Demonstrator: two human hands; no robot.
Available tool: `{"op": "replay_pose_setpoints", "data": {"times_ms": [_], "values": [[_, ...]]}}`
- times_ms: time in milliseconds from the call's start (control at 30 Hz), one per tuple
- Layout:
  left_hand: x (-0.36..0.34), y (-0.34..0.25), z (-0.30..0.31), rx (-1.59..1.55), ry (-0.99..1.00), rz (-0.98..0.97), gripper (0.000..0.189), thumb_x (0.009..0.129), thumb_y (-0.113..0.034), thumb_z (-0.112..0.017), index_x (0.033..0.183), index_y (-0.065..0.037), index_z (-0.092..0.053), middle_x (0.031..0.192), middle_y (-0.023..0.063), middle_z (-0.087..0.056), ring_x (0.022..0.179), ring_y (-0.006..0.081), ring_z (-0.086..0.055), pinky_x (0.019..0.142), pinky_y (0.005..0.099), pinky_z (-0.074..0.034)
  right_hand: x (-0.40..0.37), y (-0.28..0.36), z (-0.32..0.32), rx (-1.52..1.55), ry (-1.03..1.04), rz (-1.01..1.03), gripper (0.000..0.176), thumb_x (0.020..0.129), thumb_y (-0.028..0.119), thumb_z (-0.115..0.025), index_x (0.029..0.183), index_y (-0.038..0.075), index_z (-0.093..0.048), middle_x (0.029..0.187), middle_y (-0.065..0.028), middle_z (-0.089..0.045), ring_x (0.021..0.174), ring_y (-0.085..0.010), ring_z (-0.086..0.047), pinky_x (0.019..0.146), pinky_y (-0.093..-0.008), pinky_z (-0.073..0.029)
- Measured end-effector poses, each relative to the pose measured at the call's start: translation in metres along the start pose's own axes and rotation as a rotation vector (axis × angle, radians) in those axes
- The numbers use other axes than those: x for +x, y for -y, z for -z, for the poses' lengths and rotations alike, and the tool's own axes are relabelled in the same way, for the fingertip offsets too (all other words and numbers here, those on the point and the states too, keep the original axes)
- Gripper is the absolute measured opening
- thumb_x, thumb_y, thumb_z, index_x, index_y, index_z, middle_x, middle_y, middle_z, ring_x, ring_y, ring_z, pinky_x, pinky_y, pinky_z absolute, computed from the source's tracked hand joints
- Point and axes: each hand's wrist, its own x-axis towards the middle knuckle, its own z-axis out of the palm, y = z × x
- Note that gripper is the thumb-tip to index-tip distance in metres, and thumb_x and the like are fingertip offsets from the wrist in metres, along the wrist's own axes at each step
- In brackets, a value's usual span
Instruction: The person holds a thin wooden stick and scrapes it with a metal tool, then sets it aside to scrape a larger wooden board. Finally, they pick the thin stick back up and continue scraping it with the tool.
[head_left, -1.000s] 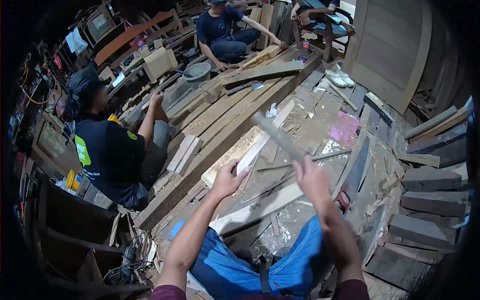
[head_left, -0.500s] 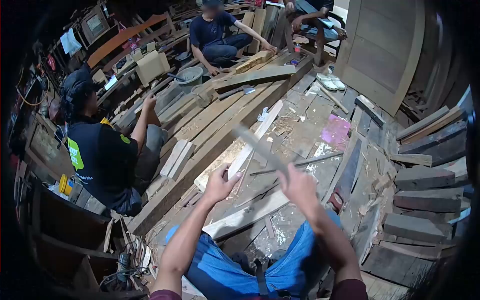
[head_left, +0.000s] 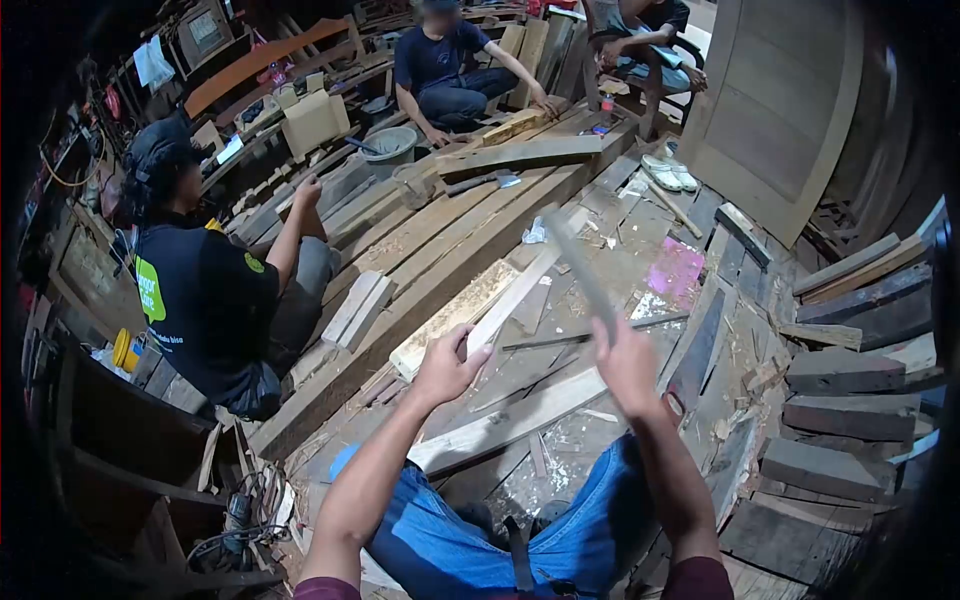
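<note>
My left hand [head_left: 449, 368] is closed round the near end of a pale wooden strip [head_left: 520, 297], which points away toward the thick beams. In my right hand [head_left: 628, 368] is the lower end of a long, flat grey blade-like tool [head_left: 580, 268], blurred by motion and tilted up to the left, right of the strip. Beneath both hands a curved pale board [head_left: 520, 420] lies on the floor. A thin dark stick [head_left: 640, 325] rests behind my right hand.
Thick beams [head_left: 480, 235] run diagonally at left. A person in black [head_left: 205, 280] sits beside them; another person [head_left: 445, 65] squats behind, and a third sits farther back. A handsaw [head_left: 695, 350] lies right, near stacked wood blocks [head_left: 845, 415] and a door panel [head_left: 775, 110].
The grey tool in my right hand has swung up and to the right, away from the strip. My right hand has shifted slightly right. The whole view has shifted a little.
</note>
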Motion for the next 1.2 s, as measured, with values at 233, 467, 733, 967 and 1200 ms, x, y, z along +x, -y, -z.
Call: {"op": "replay_pose_setpoints", "data": {"times_ms": [233,467,733,967,1200], "values": [[-0.001,-0.012,0.003,0.041,0.040,0.031,0.033,0.086,-0.024,-0.068,0.105,0.002,-0.061,0.079,0.0128,-0.065,0.071,0.0158,-0.060,0.067,0.0320,-0.048,-0.018,0.002,-0.005,-0.083,-0.017,0.114,0.034,0.093,0.044,-0.051,0.096,0.010,-0.050,0.052,-0.0168,-0.057,0.049,-0.0387,-0.061,0.044,-0.0486,-0.047],[0.002,-0.004,-0.005,0.003,-0.060,-0.125,0.037,0.082,-0.024,-0.070,0.108,0.002,-0.060,0.065,0.0140,-0.058,0.058,0.0219,-0.055,0.058,0.0361,-0.045,-0.013,0.003,-0.002,0.062,-0.034,-0.040,0.035,0.089,0.044,-0.058,0.091,0.009,-0.053,0.059,-0.0200,-0.060,0.055,-0.0428,-0.061,0.050,-0.0520,-0.046],[-0.004,-0.014,0.003,0.099,0.060,-0.029,0.036,0.083,-0.023,-0.068,0.108,0.002,-0.061,0.067,0.0157,-0.060,0.062,0.0260,-0.059,0.060,0.0371,-0.047,0.003,-0.022,-0.001,0.153,-0.140,-0.225,0.045,0.091,0.045,-0.054,0.106,0.004,-0.058,0.069,-0.0278,-0.062,0.069,-0.0478,-0.062,0.063,-0.0554,-0.049],[-0.011,0.001,-0.003,0.193,0.182,-0.031,0.037,0.085,-0.022,-0.065,0.111,0.004,-0.060,0.086,0.0240,-0.064,0.082,0.0342,-0.065,0.073,0.0396,-0.049,-0.011,-0.076,-0.007,0.229,0.076,-0.246,0.052,0.091,0.048,-0.052,0.107,0.000,-0.064,0.093,-0.0290,-0.064,0.094,-0.0473,-0.060,0.083,-0.0503,-0.048],[-0.015,-0.016,-0.002,0.203,0.225,-0.007,0.025,0.086,-0.017,-0.066,0.101,0.003,-0.063,0.059,0.0129,-0.051,0.053,0.0197,-0.047,0.054,0.0363,-0.040,-0.004,-0.102,-0.018,0.037,0.376,-0.532,0.055,0.090,0.050,-0.053,0.097,-0.004,-0.067,0.088,-0.0259,-0.066,0.088,-0.0392,-0.065,0.078,-0.0462,-0.050]]}}
